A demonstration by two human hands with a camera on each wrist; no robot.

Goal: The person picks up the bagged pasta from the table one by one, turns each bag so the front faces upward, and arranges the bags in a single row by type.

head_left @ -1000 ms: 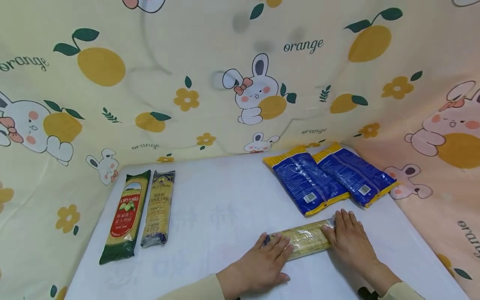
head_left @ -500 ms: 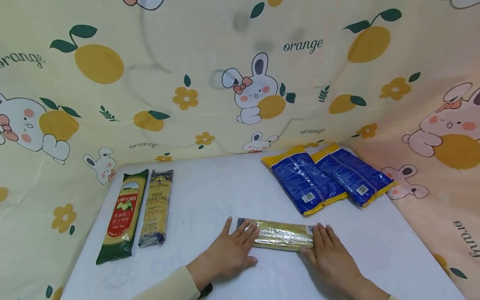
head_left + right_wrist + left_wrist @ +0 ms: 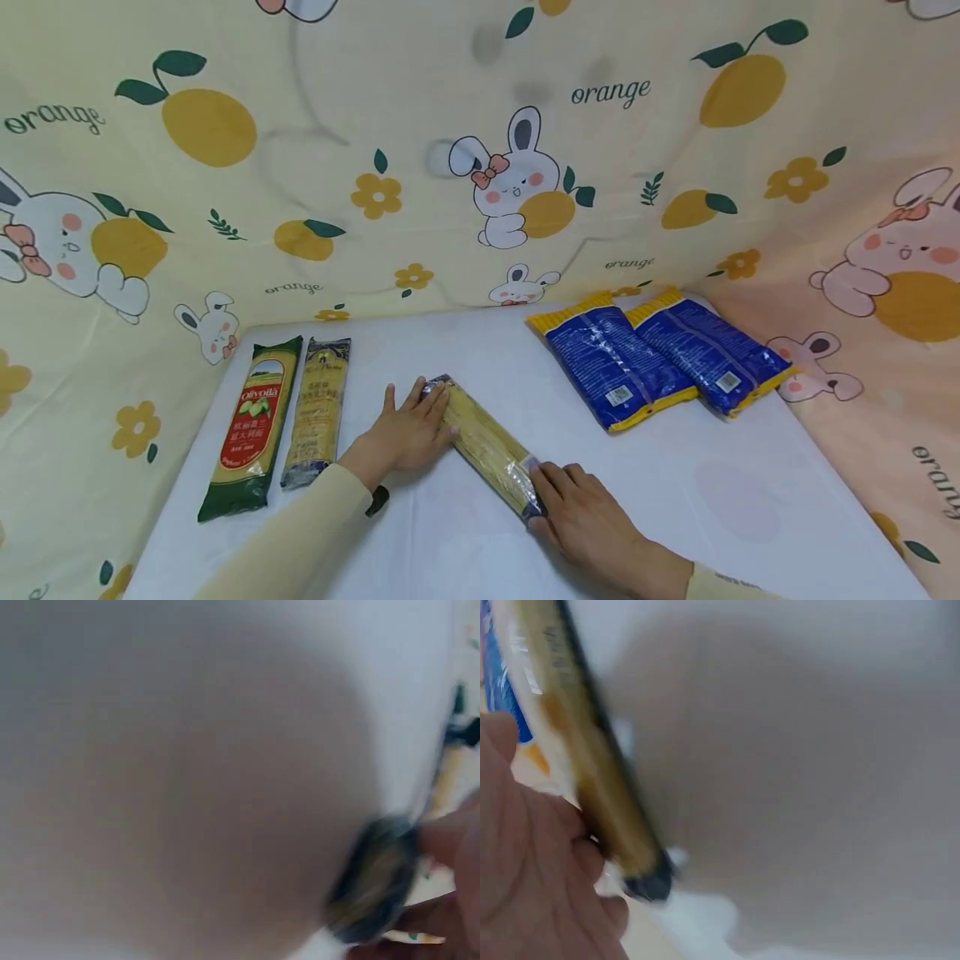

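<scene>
A clear-wrapped packet of spaghetti [image 3: 487,442] with dark ends lies slantwise over the middle of the white table. At its upper-left end my left hand [image 3: 408,429] holds it, fingers over the end and thumb along the side. My right hand [image 3: 592,517] grips the lower-right end between thumb and fingers. In the left wrist view the packet [image 3: 600,772] runs past the left hand [image 3: 532,862], blurred. The right wrist view shows only the packet's dark end [image 3: 375,881] beside the right fingers [image 3: 442,840].
To the left lie a green-and-red spaghetti packet [image 3: 251,425] and a second clear yellow packet [image 3: 318,412], side by side. Two blue-and-yellow bags [image 3: 618,362] overlap at the back right. A printed cloth [image 3: 405,108] hangs behind the table [image 3: 675,517].
Both hands have moved left with the spaghetti packet. It has turned so that its left end points away and its right end comes nearer. The other packets and bags have stayed put.
</scene>
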